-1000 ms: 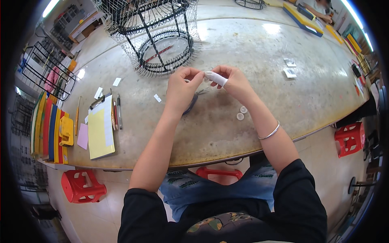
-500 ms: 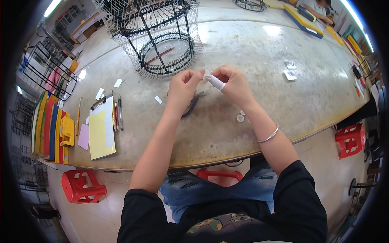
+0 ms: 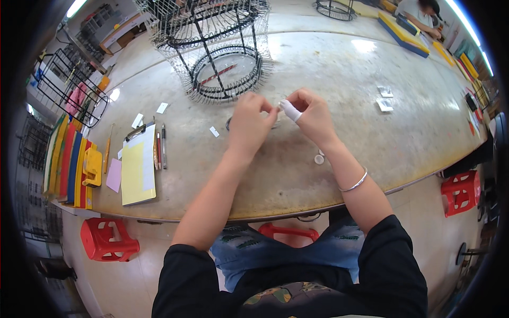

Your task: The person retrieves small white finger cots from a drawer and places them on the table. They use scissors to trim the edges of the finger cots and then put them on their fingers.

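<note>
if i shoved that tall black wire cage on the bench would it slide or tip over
The wire cage would probably slide rather than tip: its round base ring looks wide and sits flat on the smooth table. It is open thin wire, so likely light for its size. The fine bristling wires around its rings might bend or snag.

left hand [image 3: 249, 124], right hand [image 3: 313, 114], fingertips pinched together

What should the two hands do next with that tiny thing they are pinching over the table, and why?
Probably keep both hands close and finish the pinch. The left hand and right hand meet fingertip to fingertip above the table, and a white wrap covers one right finger. The piece between them is too small to make out.
</note>
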Motion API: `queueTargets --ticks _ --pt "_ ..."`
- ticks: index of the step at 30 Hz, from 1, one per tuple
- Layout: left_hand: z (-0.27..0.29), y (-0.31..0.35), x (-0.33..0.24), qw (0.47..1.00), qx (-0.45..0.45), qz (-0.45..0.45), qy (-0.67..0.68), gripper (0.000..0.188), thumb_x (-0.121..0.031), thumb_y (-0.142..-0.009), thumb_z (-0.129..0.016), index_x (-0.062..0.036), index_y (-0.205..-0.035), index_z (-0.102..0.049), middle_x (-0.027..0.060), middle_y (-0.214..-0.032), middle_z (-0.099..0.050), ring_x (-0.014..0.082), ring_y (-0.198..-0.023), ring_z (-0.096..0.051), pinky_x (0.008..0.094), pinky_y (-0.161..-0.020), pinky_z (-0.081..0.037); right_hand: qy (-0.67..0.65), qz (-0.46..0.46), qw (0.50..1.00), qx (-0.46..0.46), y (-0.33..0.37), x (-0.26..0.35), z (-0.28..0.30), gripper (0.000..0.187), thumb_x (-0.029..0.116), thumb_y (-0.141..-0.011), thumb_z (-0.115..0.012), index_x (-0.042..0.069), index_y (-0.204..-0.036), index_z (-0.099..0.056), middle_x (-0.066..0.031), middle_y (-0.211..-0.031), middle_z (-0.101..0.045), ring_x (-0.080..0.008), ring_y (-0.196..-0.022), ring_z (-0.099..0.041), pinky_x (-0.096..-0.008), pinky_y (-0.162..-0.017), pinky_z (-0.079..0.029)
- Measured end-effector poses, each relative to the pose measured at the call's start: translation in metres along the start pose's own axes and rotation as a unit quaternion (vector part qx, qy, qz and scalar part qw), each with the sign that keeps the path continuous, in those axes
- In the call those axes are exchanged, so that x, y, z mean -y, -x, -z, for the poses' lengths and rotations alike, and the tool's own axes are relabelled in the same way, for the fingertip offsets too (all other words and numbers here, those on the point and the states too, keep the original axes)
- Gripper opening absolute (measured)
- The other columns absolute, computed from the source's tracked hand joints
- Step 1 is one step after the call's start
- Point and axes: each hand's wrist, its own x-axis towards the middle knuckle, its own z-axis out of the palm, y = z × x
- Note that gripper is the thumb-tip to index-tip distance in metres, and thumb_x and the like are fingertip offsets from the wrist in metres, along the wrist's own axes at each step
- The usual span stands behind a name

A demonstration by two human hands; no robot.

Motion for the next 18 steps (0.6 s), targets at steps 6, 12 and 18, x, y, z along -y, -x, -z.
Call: queueTargets --ticks 6,12,18 --pt "0.009 -0.001 -0.014 0.994 -0.037 -0.050 -0.093 0.031 -0.007 -0.070 -0.070 -0.0054 -0.097 -0.054 0.0135 -0.105 -0.050 0.0305 -0.098 -0.049 0.0386 -0.082 -0.043 0.024 0.127 0.991 0.039 0.002 0.010 -0.004 0.011 0.006 -0.078 -0.068 0.000 -0.074 -0.060 -0.0032 -0.074 -0.055 -0.0096 -0.058 -0.054 -0.0232 -0.054 -0.044" --pt "0.014 -0.006 -0.010 0.977 -0.045 0.047 0.203 0.045 -0.003 -0.079 -0.060 -0.0081 -0.122 -0.046 0.0114 -0.128 -0.042 0.0251 -0.111 -0.047 0.0387 -0.093 -0.041 -0.017 0.141 0.989 0.034 0.003 0.013 -0.007 0.011 0.003 -0.078 -0.067 0.000 -0.073 -0.057 -0.0037 -0.074 -0.054 -0.0103 -0.059 -0.053 -0.0236 -0.056 -0.044" --pt "0.007 -0.002 -0.022 0.809 0.054 0.225 0.540 0.042 0.001 -0.087 -0.047 -0.0060 -0.128 -0.042 0.0115 -0.124 -0.046 0.0217 -0.110 -0.048 0.0362 -0.093 -0.043 -0.036 0.156 0.986 0.052 0.005 0.020 -0.005 0.010 0.002 -0.078 -0.065 0.000 -0.073 -0.056 -0.0039 -0.073 -0.053 -0.0105 -0.061 -0.053 -0.0237 -0.057 -0.044"
